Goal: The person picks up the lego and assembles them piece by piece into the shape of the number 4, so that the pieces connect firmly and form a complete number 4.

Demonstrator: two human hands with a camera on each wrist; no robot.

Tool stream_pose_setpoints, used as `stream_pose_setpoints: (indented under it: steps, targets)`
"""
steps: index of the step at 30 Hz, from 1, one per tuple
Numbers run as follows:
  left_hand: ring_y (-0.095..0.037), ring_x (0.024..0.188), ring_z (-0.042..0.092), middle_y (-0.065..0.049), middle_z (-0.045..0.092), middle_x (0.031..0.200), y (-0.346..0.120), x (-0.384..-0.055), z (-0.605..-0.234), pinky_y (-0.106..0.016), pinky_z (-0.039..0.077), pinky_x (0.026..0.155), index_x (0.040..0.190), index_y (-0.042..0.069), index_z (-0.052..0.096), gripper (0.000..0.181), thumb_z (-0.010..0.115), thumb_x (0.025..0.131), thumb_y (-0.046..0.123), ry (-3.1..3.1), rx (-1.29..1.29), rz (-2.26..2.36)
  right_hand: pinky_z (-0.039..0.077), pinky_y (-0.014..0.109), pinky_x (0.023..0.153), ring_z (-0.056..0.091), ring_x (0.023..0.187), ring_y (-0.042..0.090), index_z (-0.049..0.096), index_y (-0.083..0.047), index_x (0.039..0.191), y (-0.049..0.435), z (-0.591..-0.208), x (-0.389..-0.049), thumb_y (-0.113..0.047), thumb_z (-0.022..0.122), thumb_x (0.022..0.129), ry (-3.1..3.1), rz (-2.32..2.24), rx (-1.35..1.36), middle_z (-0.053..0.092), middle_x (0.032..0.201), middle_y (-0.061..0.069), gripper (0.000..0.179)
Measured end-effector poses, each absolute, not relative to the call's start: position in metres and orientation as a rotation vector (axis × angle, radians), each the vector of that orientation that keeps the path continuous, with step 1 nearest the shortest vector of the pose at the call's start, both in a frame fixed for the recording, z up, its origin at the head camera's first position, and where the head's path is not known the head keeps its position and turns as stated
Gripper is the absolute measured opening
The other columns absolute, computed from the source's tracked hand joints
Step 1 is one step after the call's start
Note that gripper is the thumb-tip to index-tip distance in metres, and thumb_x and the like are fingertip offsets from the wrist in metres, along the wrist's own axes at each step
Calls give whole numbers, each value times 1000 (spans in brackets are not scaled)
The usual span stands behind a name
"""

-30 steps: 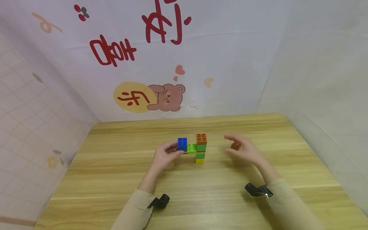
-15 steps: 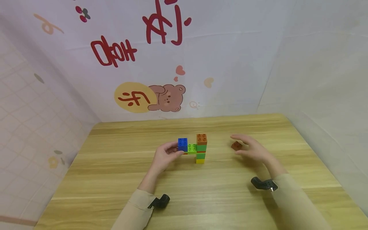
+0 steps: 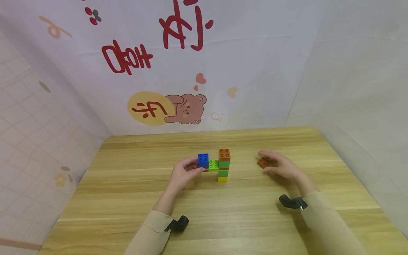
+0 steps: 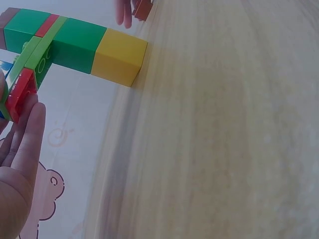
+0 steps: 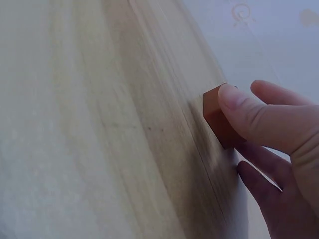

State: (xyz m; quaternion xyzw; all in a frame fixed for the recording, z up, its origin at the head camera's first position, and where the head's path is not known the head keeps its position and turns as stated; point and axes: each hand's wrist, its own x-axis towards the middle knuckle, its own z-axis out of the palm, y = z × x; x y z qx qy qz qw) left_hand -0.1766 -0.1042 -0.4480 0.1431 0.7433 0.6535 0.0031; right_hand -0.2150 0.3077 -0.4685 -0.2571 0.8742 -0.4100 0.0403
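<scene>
Now the person's left hand (image 3: pixel 183 172) pinches the blue brick (image 3: pixel 203 160) at the nine o'clock end of a small block tower (image 3: pixel 224 165) in the middle of the wooden table (image 3: pixel 127 198), fingers curled round the arm of bricks. At three o'clock from the tower, well apart, the right hand (image 3: pixel 282 166) closes on a loose brown brick (image 3: pixel 262 162) lying on the table; the thumb (image 5: pixel 249 112) presses one side of it, the fingers curl behind.
</scene>
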Motion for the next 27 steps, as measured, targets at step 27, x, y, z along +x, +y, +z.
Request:
stream_pose_setpoints:
  steps: [27]
  targets:
    - [-23,94,65,-12,69,107,-104,-177,-449,-25,55,80,120,1,69,37,79,85,6,2342,424,2040,47,52,95,61,108,34,71,-4,118,302,-471,-210,-10,78,86,2896,-1170,-722,68,115,13,34]
